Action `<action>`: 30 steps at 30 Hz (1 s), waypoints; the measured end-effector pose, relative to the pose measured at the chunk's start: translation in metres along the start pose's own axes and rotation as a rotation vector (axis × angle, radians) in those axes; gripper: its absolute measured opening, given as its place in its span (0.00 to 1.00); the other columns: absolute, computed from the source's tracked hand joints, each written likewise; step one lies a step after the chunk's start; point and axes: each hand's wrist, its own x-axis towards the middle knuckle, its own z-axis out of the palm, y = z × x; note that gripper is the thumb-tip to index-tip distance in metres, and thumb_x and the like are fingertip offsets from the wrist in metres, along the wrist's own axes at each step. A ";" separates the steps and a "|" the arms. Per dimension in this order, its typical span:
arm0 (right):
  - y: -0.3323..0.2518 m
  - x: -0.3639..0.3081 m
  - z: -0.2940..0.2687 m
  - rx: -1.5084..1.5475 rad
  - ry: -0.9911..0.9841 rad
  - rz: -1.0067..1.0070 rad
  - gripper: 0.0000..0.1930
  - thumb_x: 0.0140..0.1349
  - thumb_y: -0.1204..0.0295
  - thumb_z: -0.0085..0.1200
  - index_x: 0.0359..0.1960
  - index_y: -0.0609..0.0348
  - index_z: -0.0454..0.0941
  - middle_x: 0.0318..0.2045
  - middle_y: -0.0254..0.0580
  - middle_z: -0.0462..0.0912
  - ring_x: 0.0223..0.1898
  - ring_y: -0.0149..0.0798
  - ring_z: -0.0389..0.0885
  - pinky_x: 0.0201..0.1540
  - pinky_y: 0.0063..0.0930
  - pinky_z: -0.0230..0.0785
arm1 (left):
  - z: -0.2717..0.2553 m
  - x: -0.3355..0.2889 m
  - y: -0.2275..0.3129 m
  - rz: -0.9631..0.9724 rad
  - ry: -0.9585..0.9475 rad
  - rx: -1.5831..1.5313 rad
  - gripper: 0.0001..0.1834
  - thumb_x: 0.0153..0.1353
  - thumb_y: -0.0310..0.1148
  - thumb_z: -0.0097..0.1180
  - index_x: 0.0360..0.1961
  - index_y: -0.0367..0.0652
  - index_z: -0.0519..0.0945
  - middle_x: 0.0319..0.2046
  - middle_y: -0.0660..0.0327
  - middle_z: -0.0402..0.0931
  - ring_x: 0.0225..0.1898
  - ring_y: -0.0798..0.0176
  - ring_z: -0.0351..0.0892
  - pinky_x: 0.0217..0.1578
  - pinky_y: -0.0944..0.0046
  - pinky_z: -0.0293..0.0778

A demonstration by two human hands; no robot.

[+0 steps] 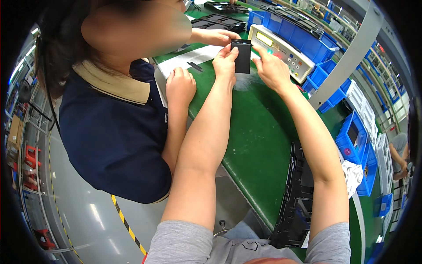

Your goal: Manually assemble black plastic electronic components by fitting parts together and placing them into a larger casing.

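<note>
A flat black rectangular block (241, 58), like a small battery pack, is held upright over the table by my left hand (225, 62), thumb across its face. Some small light spots show along its top edge. My right hand (271, 68) is just to the right, index finger and thumb apart, the index fingertip near the block's upper right corner; I cannot tell whether it touches. A co-worker's hand (218, 37) reaches in from the left to the block's top left corner, and their other hand (181, 84) rests at the table edge.
A cream test instrument (281, 52) with a lit display stands behind my right hand. Blue bins (351, 138) line the right side. A black plastic tray (293, 202) lies by my right arm on the green table (257, 163). The co-worker in a navy shirt (110, 136) stands close on my left.
</note>
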 end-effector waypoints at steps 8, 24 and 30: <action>0.021 0.026 0.014 0.583 0.049 0.264 0.15 0.56 0.60 0.56 0.34 0.61 0.82 0.28 0.43 0.83 0.30 0.35 0.82 0.34 0.30 0.71 | 0.011 -0.008 0.009 -0.038 -0.045 0.069 0.16 0.57 0.25 0.60 0.46 0.30 0.75 0.38 0.58 0.79 0.37 0.69 0.78 0.40 0.71 0.74; 0.012 0.019 -0.004 0.795 0.002 0.223 0.17 0.59 0.63 0.55 0.41 0.67 0.78 0.29 0.39 0.80 0.22 0.27 0.74 0.27 0.21 0.68 | 0.010 -0.015 0.032 -0.113 -0.014 -0.180 0.46 0.56 0.61 0.54 0.63 0.36 0.56 0.52 0.48 0.70 0.39 0.51 0.81 0.33 0.63 0.76; 0.042 -0.009 -0.012 0.701 -0.217 0.176 0.17 0.60 0.65 0.55 0.44 0.66 0.76 0.33 0.40 0.80 0.27 0.28 0.76 0.30 0.22 0.70 | 0.006 -0.009 0.021 -0.204 -0.040 -0.021 0.25 0.61 0.44 0.56 0.51 0.40 0.66 0.42 0.51 0.77 0.38 0.55 0.81 0.33 0.63 0.78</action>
